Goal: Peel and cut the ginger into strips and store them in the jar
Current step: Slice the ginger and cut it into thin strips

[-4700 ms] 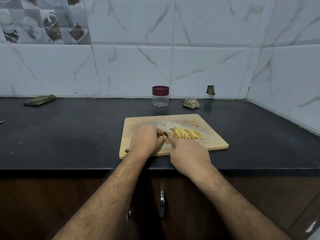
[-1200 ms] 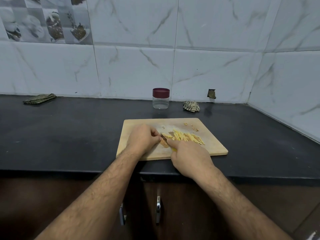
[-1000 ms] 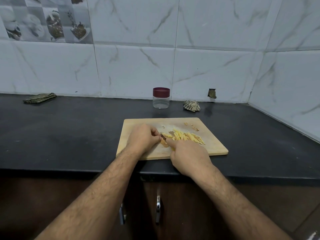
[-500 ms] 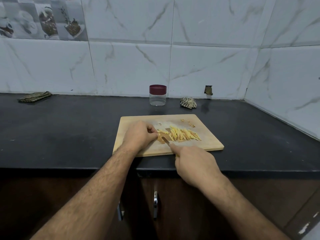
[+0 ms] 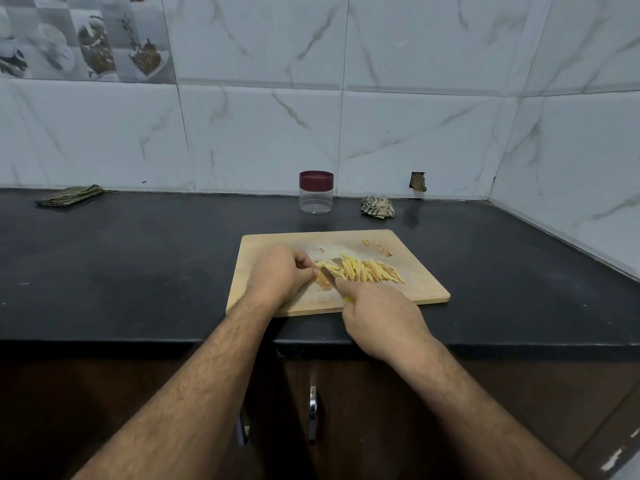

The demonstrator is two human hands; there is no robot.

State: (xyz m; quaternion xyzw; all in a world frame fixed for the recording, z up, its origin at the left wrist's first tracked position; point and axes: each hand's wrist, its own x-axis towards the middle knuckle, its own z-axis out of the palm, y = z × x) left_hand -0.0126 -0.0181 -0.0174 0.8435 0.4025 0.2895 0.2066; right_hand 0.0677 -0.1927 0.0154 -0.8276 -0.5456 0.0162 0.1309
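Ginger slicing on board, late stage; jar not yet filled.

A small brownish ginger piece [image 5: 323, 279] is pinched under the curled fingertips of the left hand [image 5: 280, 273]; a short steel knife with yellow handle [image 5: 331, 277] is gripped by the right hand [image 5: 381, 311], forefinger laid along the blade. A heap of pale yellow ginger strips [image 5: 363, 271] lies just beyond the right hand on the rectangular wooden cutting board [image 5: 419, 289]. The clear plastic jar with maroon lid [image 5: 316, 192] stands well beyond both hands, closed, apparently empty. Remaining, by judgement: last cuts, then transfer.
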